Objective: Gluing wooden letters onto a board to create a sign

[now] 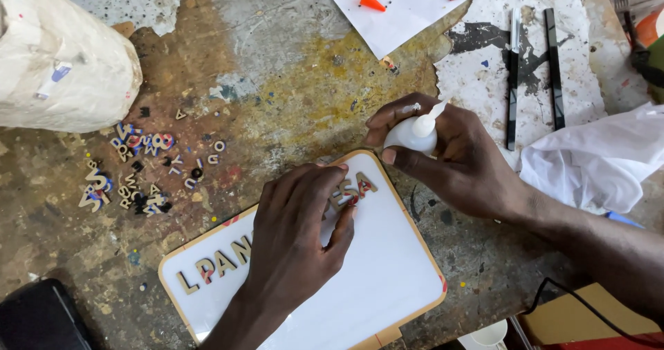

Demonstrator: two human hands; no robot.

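- The worktable is a stained, paint-spattered slab that fills the whole scene, brown and yellow with torn white paper stuck to its far side.
- A bulky wrapped bundle in off-white paper sits at the far left corner.
- The white board, rounded at the corners with a thin wooden edge, lies tilted at the near middle, and cut-out letters run in a row along its far-left edge.
- A crumpled white cloth lies at the right, just beyond the right forearm.
- The left hand comes in from the near edge, palm down over the board, its fingers bent and the tips pressing on the letters in the board's far corner; it grips nothing.
- The right hand reaches in from the right, curled shut around a small white glue bottle, nozzle pointing up and to the right, just past the board's far corner.
- Two dark strips lie side by side at the far right.
- Loose letters are scattered on the table to the left, well apart from the board.
- An orange cone cap rests on a white sheet at the far edge.
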